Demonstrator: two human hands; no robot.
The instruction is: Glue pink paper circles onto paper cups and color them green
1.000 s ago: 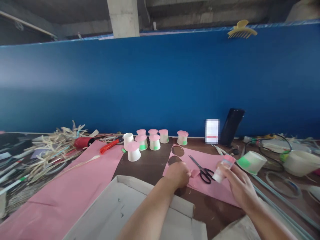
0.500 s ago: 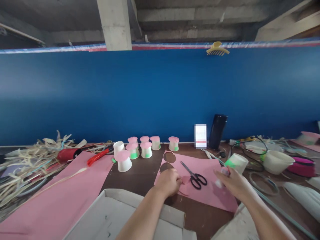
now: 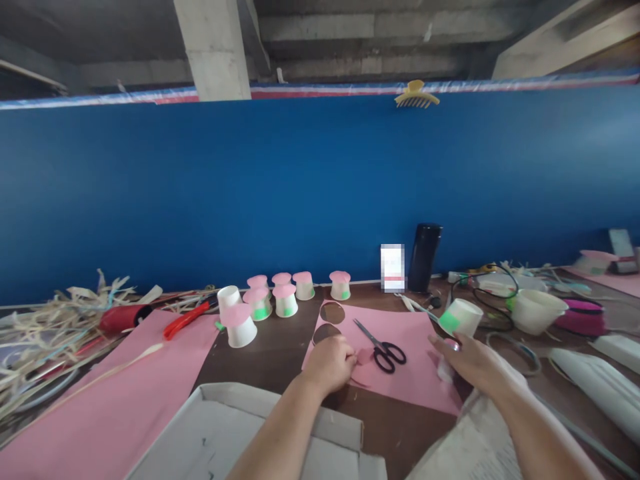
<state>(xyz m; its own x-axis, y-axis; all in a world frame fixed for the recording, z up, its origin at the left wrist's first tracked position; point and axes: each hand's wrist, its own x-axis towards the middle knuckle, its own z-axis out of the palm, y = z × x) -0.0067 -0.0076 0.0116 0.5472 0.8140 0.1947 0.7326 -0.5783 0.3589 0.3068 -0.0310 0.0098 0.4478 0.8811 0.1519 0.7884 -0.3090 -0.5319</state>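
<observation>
Right hand (image 3: pixel 453 350), head view: thumb and fingers pressed around a small white tube (image 3: pixel 445 371), held over the right part of a pink sheet (image 3: pixel 420 343). Left hand (image 3: pixel 333 363): fingers curled in, knuckles up, fingertips at a pink paper piece (image 3: pixel 367 369) on the sheet's near left part; whether they pinch it cannot be told.

Materials and shapes, same view. Sheet: thin, flat, matte, with two round cut-outs near its left edge that show the dark brown table (image 3: pixel 280 360). Piece: same pink, with a curved near edge. Scissors (image 3: pixel 380 345): metal blades, black looped handles, flat on the sheet between the hands. White cup (image 3: pixel 465 320): tapered, smooth, green patch, tilted, just beyond the right hand. Pink-topped cups (image 3: pixel 287 308): seven, upside down, each under a pink paper top, wide ends on the table. Cardboard tray (image 3: pixel 225 433): pale grey, low walls, partly behind the left forearm.

Direction. Tube: long axis slanted, white end down and toward the left, upper part inside the hand. Scissors: long axis diagonal, tips away from the person and leftward, handles nearer and to the right.

Appearance. Tube: whitish, blurred, mostly covered by the fingers; markings unreadable.
</observation>
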